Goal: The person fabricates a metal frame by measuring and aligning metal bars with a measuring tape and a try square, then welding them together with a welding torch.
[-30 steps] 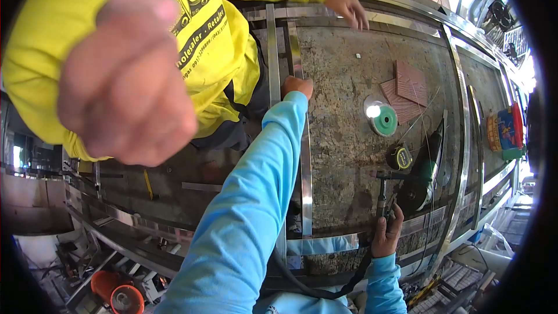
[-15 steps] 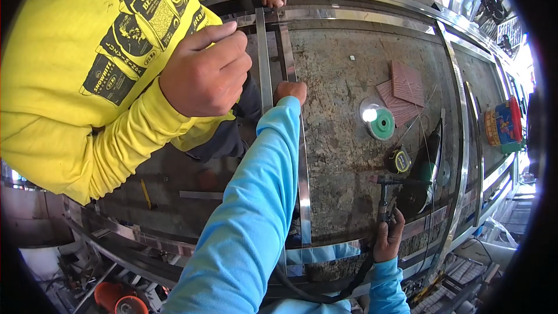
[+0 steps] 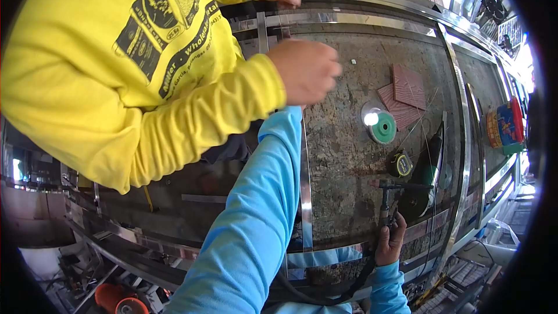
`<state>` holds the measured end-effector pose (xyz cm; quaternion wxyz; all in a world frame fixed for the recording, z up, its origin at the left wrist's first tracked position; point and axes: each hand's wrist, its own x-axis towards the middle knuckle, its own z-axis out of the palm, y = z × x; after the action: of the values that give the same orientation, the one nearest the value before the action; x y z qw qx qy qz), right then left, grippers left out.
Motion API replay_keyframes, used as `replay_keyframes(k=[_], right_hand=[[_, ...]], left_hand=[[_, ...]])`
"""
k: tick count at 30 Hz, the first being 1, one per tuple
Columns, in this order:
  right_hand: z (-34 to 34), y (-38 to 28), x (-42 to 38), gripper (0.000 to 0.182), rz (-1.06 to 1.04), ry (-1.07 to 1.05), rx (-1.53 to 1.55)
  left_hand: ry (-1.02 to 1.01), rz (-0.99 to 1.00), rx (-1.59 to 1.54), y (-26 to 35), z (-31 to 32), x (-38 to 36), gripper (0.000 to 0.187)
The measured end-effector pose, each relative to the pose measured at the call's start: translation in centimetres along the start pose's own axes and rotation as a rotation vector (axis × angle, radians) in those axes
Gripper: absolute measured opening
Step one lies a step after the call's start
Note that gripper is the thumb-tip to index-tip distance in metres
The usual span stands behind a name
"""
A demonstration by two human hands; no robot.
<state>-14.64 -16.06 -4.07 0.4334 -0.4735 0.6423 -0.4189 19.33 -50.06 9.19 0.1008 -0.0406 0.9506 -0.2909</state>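
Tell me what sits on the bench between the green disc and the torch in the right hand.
In the head view, a yellow-and-black tape measure lies between the green disc and the torch held by the right hand; otherwise bare, stained bench top.

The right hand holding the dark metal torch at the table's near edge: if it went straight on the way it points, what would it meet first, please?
The right hand points the dark metal torch away across the worn grey table. Straight on, it would probably meet the yellow-and-black tape measure first, with the black angle grinder just beside that line; depth is hard to judge.
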Motion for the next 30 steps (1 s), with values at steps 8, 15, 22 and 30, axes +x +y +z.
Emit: replay_keyframes(k=[8,15,22,30], right_hand=[[0.3,-1.1,0.1,0.047,0.016,0.002,0.003],[1.4,-1.1,1.1,0.038,0.049,-0.141,0.071],[5.7,-0.3,6.2,0.045,-0.429,-0.127,-0.547],[10.1,-5.8,20.8,0.04,-0.617,-0.039,-0.772]], left_hand=[[0.501,0.669,-0.202,5.7,-7.5,13.2,0.013],[0.482,0.612,-0.433,9.4,-10.7,12.8,0.011],[0.355,0.2,-0.805,7.8,-12.4,8.1,0.013],[0.664,-0.203,-0.493,-0.9,-10.2,12.1,0.017]])
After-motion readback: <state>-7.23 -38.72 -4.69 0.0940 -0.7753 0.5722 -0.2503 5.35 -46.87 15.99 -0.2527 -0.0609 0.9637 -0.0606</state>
